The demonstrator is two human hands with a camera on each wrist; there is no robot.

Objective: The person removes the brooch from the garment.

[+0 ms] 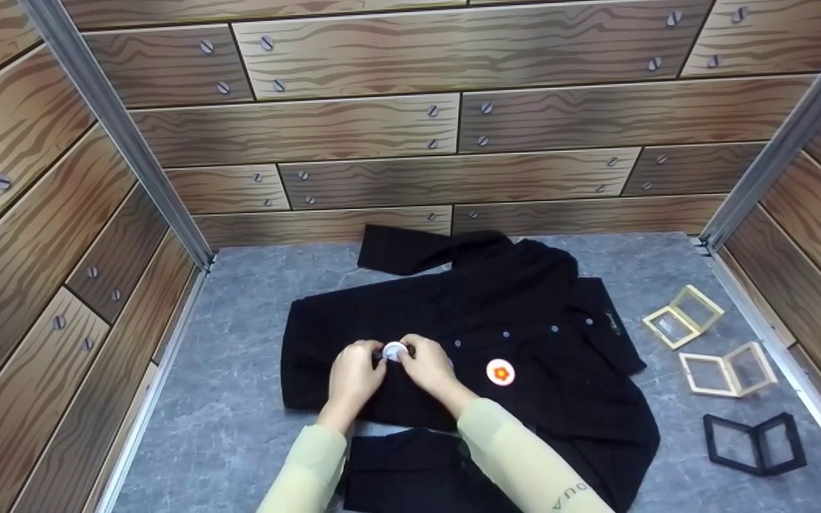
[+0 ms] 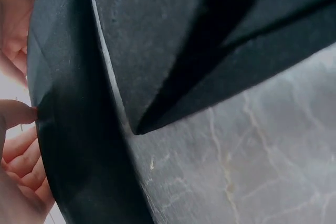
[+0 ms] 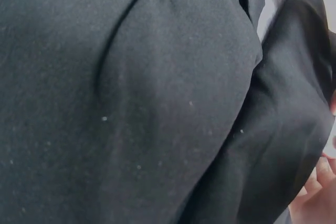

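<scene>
A black button-up shirt [image 1: 524, 306] lies spread on its side across the grey surface, its buttons running through the middle. My left hand [image 1: 355, 374] pinches the shirt's cloth at the front, fingers curled under the fabric edge in the left wrist view. Close beside it, my right hand [image 1: 426, 363] holds a round badge [image 1: 393, 350] with a pale face between thumb and fingers, just over the shirt. A second round badge [image 1: 501, 372], white with an orange flower, sits on the shirt to the right. Black cloth fills most of both wrist views.
To the right stand three opened hinged frames: a gold one [image 1: 683, 317], a cream one [image 1: 727, 372] and a black one [image 1: 755, 443]. Wood-patterned walls [image 1: 353, 128] with metal corner rails [image 1: 122, 128] enclose the surface at the back and sides.
</scene>
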